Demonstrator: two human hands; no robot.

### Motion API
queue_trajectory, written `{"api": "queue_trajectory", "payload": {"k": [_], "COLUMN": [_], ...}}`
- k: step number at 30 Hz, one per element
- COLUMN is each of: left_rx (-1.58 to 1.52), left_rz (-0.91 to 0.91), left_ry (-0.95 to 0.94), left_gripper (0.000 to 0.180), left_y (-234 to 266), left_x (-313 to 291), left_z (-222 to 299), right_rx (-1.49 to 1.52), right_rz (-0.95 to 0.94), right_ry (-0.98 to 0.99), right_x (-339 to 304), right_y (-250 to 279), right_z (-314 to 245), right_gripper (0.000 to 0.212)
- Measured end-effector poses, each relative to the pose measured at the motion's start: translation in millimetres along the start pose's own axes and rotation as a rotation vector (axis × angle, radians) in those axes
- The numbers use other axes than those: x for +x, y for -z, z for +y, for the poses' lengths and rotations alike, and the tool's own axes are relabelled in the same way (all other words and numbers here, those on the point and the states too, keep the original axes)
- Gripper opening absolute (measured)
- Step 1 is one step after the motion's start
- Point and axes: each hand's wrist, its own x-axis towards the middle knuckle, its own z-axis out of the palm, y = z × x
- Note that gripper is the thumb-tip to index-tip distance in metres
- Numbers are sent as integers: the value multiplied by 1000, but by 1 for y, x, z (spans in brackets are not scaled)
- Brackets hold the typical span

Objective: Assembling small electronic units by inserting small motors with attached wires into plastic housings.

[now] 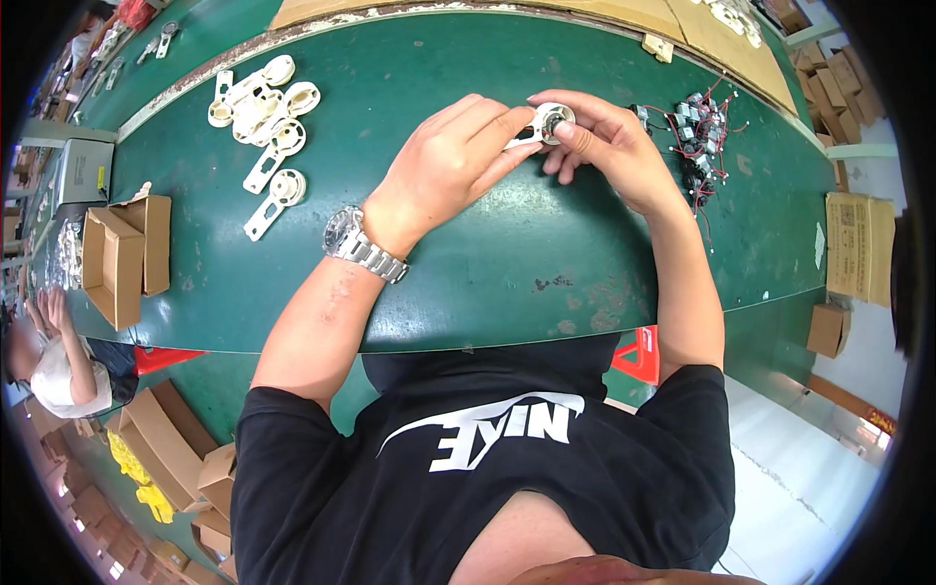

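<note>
Above the middle of the green table, both hands are on one white plastic housing (556,114) with a round end and a flat arm. My left hand (453,156) pinches the flat arm between thumb and fingers. The fingers of my right hand (609,146) curl round the round end, and its thumb presses into the opening. Something dark and metallic shows inside that opening, too small to name. To the left lies a loose pile of similar white housings (258,115). Right of my right hand is a heap of small motors (697,132) with red and black wires.
Open cardboard boxes (125,255) stand at the table's left edge, near a grey metal box (86,174). A co-worker (66,375) sits at far left. A small white block (658,47) lies by the far rim. Cartons (858,249) are stacked at the right.
</note>
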Motion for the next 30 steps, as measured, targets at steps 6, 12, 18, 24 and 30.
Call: {"api": "queue_trajectory", "payload": {"k": [6, 12, 18, 24, 30], "left_rx": [-5, 10, -22, -39, -67], "left_rz": [-34, -7, -5, -14, -14], "left_ry": [2, 31, 44, 47, 125], "left_gripper": [33, 33, 33, 33, 33], "left_y": [-1, -8, -6, -8, -6], "left_x": [1, -2, 0, -3, -2], "left_z": [3, -2, 0, -1, -3], "right_rx": [-5, -40, -30, -98, -198], "right_rz": [98, 261, 138, 134, 84], "right_ry": [9, -27, -53, -54, 21], "right_x": [3, 7, 3, 4, 1], "right_y": [-2, -15, -5, -6, 0], "right_z": [13, 9, 8, 14, 6], "right_gripper": [26, 22, 25, 28, 40]}}
